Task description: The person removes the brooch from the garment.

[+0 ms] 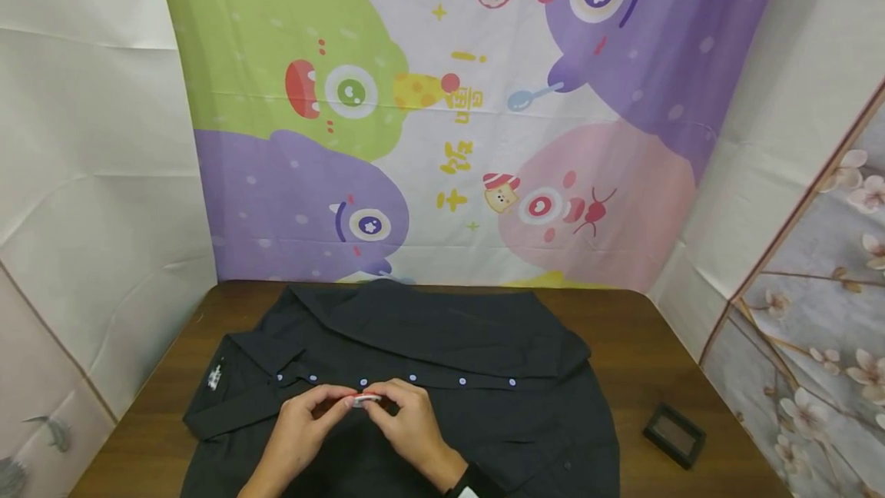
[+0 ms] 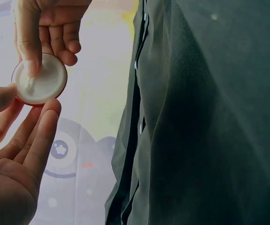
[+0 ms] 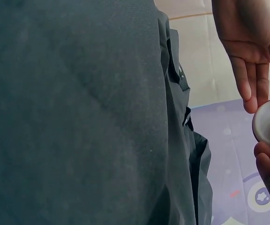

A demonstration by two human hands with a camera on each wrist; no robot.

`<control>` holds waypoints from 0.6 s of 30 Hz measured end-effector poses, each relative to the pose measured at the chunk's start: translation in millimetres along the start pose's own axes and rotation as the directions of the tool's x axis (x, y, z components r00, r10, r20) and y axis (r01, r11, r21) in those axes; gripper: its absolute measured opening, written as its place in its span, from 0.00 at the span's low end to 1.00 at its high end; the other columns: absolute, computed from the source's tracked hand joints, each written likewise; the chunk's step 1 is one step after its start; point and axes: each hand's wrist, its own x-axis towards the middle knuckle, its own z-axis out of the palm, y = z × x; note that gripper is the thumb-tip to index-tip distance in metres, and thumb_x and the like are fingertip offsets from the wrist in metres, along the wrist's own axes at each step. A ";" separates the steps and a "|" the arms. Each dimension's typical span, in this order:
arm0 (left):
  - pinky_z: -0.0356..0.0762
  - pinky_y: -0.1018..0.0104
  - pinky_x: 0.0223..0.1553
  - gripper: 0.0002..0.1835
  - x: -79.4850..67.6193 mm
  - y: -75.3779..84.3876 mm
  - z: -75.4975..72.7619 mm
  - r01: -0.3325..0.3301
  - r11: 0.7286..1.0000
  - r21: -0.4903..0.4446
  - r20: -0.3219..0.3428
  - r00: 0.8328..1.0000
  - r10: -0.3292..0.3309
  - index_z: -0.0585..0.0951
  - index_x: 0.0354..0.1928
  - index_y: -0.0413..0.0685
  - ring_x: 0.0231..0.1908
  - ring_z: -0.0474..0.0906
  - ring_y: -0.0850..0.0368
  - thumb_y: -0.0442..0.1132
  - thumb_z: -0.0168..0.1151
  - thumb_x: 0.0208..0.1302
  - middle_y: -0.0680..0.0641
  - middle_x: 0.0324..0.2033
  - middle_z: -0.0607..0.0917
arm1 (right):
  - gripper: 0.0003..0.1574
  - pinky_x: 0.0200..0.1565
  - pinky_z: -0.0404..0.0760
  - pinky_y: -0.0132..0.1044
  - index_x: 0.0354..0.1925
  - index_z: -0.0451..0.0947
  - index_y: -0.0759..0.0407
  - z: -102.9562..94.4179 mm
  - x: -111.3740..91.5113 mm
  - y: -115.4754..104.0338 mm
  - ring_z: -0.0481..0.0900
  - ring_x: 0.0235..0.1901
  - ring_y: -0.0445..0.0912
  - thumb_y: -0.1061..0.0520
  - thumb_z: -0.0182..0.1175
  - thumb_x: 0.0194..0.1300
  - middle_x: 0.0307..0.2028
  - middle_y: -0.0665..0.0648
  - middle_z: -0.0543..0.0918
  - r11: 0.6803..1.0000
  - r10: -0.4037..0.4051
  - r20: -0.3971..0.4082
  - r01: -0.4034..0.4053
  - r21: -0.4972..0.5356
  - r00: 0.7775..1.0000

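A round pin badge [image 1: 366, 400] with a white back and a red rim is held between both hands, above a dark button-up shirt [image 1: 429, 340]. My left hand [image 1: 299, 427] pinches its rim between thumb and fingertips. From the other side my right hand [image 1: 412, 425] grips it too, its thumb on the back by the small pin clasp. The left wrist view shows the badge [image 2: 51, 84] with its back toward the camera; whether the pin is unfastened cannot be made out. Only part of the badge [image 3: 267, 124] shows in the right wrist view. Its front is hidden.
The shirt lies spread over a brown wooden table [image 1: 622, 329], with several pale buttons [image 1: 462, 381] in a row and a white mark [image 1: 215, 377] on its folded left part. A small black box [image 1: 674, 435] sits at the right. Behind hangs a cartoon-printed cloth [image 1: 442, 237].
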 end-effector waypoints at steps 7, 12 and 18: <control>0.81 0.76 0.37 0.05 -0.8 -0.4 0.6 -0.004 1.000 0.003 -0.008 1.000 0.004 0.87 0.36 0.50 0.33 0.80 0.75 0.34 0.69 0.59 0.52 0.34 0.89 | 0.04 0.31 0.80 0.22 0.34 0.85 0.58 -0.6 -1.0 3.5 0.81 0.26 0.40 0.62 0.70 0.58 0.28 0.53 0.86 1.000 0.015 0.022 -0.015 0.004 1.000; 0.81 0.76 0.37 0.05 -0.1 -0.1 0.6 -0.023 1.000 0.000 -0.008 1.000 0.023 0.87 0.36 0.49 0.33 0.80 0.74 0.33 0.69 0.59 0.51 0.34 0.89 | 0.04 0.31 0.80 0.23 0.34 0.85 0.59 -2.1 0.1 3.5 0.80 0.26 0.37 0.62 0.70 0.57 0.28 0.53 0.85 1.000 0.017 0.029 -0.017 -0.003 0.999; 0.81 0.76 0.36 0.04 -1.9 -0.1 0.9 0.016 1.000 -0.017 -0.016 1.000 -0.017 0.87 0.36 0.48 0.32 0.80 0.74 0.34 0.68 0.59 0.50 0.34 0.89 | 0.04 0.32 0.78 0.20 0.34 0.85 0.58 -2.3 0.7 3.6 0.80 0.28 0.35 0.63 0.70 0.57 0.29 0.52 0.86 1.000 0.014 0.060 -0.013 -0.023 0.998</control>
